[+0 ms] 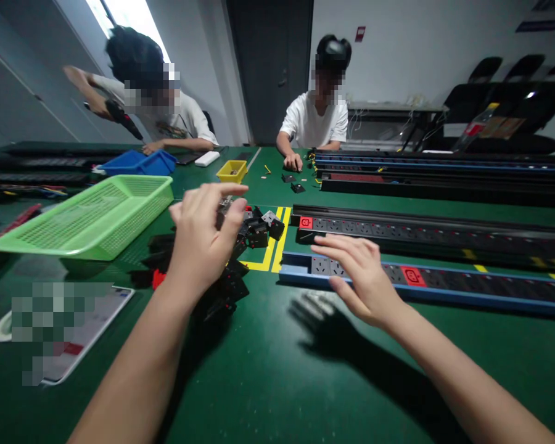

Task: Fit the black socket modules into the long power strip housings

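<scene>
My left hand [208,231] hovers over a loose pile of black socket modules [255,233], its fingers apart and nothing seen in its grasp. A few red pieces show among the modules. My right hand [358,271] is spread above the near end of a blue power strip housing [462,298], holding nothing. Black sockets and one red socket [413,276] are fitted in that housing, while its left end is an open channel. Behind it lies a black power strip [416,233] with a red socket [306,222] at its left end.
A green basket [97,246] stands at the left, near a phone-like white-edged panel [90,339]. Yellow [232,171] and blue [139,163] bins sit farther back. Two people work across the table, one with a power drill [123,117]. More strips [444,163] lie at back right.
</scene>
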{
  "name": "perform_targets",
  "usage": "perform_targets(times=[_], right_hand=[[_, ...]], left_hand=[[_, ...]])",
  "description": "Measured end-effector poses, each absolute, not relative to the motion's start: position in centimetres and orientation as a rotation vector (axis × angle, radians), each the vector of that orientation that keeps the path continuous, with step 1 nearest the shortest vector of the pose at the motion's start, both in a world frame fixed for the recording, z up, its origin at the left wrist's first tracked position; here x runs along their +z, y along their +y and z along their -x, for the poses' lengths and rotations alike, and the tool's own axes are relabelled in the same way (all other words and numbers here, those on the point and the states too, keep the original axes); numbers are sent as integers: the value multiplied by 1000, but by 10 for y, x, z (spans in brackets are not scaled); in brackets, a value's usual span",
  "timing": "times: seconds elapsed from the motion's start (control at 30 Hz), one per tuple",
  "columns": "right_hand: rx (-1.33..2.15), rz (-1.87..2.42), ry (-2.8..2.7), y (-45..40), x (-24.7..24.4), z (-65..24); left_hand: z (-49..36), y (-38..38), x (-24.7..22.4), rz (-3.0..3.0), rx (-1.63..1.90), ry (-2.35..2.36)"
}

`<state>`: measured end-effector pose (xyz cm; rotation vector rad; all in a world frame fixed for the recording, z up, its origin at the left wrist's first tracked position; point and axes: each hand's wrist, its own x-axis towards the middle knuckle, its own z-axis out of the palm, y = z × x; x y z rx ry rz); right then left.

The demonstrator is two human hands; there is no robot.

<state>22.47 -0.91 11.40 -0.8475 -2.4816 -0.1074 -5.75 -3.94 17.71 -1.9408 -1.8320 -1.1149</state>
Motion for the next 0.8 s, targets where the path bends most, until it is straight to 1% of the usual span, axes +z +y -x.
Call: perform_targets(times=[0.07, 0.2, 0.27, 0.37, 0.47, 0.53, 0.67, 0.8], right_hand=[[-23, 824, -2551, -3, 97, -216], [125, 851, -2635, 13, 69, -196], [161, 852, -2626, 26, 65, -181], [177, 873, -2607, 58, 67, -144], [318, 1026, -2547, 102, 67, -94], [352, 1120, -2498, 130, 63, -63], [422, 1275, -2415, 163, 46, -27], [515, 1268, -2402, 166, 34, -26]], left_hand=[[89, -12, 151, 1943, -890, -2039], [178, 28, 97, 1700, -550, -2379], [220, 41, 81, 1692, -475, -2460], [259, 66, 72, 1738, -457, -2473], [262, 100, 72, 1875, -524, -2364], [250, 125, 70, 2014, -500, -2305], [220, 163, 62, 2140, -360, -2364], [205, 175, 55, 2156, -138, -2438]])
